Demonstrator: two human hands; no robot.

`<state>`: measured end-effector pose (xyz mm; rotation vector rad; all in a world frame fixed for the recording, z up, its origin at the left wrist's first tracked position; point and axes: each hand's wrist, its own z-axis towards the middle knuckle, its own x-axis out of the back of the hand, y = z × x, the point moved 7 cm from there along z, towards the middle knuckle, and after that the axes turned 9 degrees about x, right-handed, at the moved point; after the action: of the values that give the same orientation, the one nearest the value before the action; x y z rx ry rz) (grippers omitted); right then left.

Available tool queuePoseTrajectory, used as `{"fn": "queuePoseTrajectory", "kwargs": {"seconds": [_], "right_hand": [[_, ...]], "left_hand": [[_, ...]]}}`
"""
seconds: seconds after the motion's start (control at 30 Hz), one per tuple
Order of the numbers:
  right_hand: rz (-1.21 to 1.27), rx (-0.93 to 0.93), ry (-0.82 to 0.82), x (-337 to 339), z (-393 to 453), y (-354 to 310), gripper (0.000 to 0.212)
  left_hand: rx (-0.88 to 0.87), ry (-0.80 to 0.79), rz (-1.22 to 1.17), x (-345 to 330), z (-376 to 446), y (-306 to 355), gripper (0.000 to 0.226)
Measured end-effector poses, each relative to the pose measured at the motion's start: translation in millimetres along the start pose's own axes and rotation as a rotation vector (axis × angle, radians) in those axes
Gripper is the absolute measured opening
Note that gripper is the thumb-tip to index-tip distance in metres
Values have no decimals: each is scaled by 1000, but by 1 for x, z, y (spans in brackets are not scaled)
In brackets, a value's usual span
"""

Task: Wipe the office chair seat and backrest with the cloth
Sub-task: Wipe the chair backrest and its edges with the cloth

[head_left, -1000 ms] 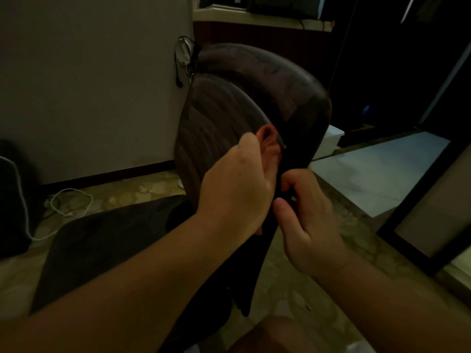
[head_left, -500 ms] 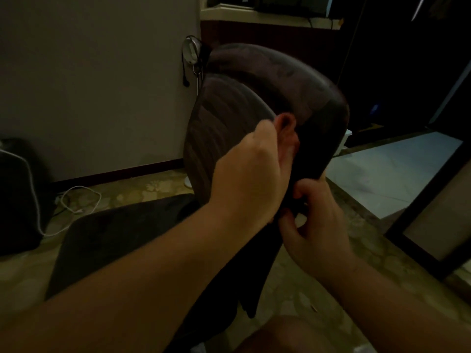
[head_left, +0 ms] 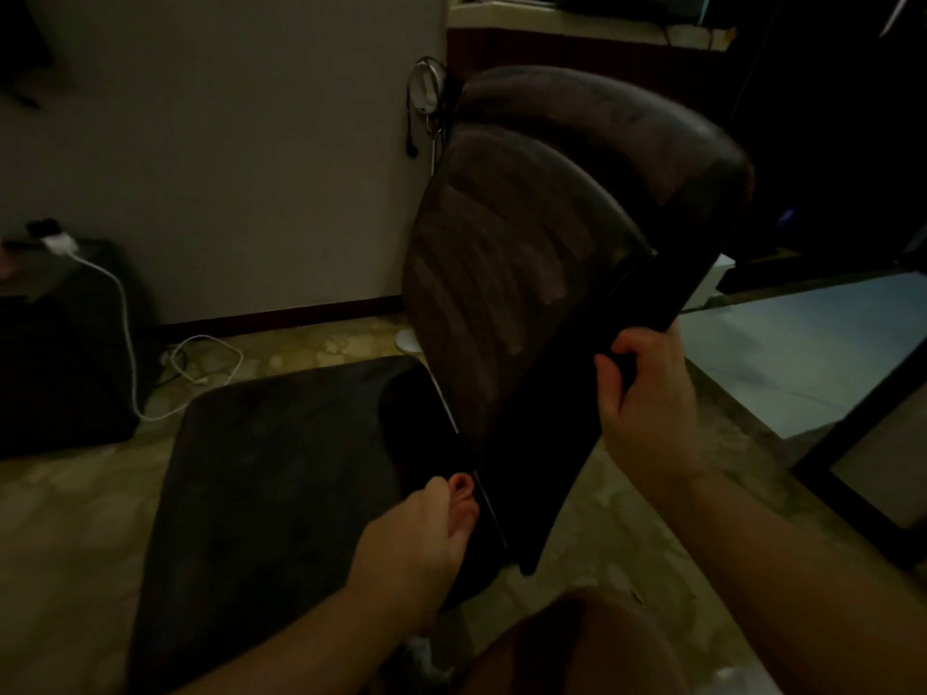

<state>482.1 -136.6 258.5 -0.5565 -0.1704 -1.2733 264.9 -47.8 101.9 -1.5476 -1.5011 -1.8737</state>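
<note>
The office chair's dark mesh backrest [head_left: 501, 273] stands tilted in the middle of the head view, with its headrest [head_left: 627, 137] above it. The dark seat [head_left: 281, 484] lies low and to the left. My left hand [head_left: 426, 539] sits low, its fingers pinched on the backrest's lower front edge. My right hand [head_left: 647, 408] is closed around the backrest's rear edge, higher and to the right. In this dim light I cannot make out a cloth in either hand.
A white cable [head_left: 125, 338] runs from a dark cabinet [head_left: 60, 353] on the left down to the floor by the wall. A dark-framed panel [head_left: 853, 443] leans at the right. My knee [head_left: 577, 644] is at the bottom. A headset [head_left: 426, 92] hangs behind the chair.
My left hand has slid down the backrest's front edge from near the top to its lower end. My right hand kept its grip on the rear edge.
</note>
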Motion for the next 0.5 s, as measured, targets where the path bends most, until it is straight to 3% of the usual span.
{"fn": "queuePoseTrajectory", "kwargs": {"seconds": [0.13, 0.23, 0.33, 0.4, 0.5], "right_hand": [[-153, -220, -77, -25, 14, 44, 11], [-331, -469, -321, -51, 25, 69, 41], [-240, -629, -372, -71, -5, 61, 57], [-165, -601, -405, -89, -43, 38, 49], [-115, -513, -579, -128, -105, -5, 22]], "left_hand": [[47, 71, -57, -5, -7, -1, 31], [105, 96, -68, 7, -8, -16, 30], [179, 143, -60, 22, -12, -48, 27], [242, 167, -65, 29, -16, -79, 27], [354, 144, -87, 28, -22, -135, 27]]}}
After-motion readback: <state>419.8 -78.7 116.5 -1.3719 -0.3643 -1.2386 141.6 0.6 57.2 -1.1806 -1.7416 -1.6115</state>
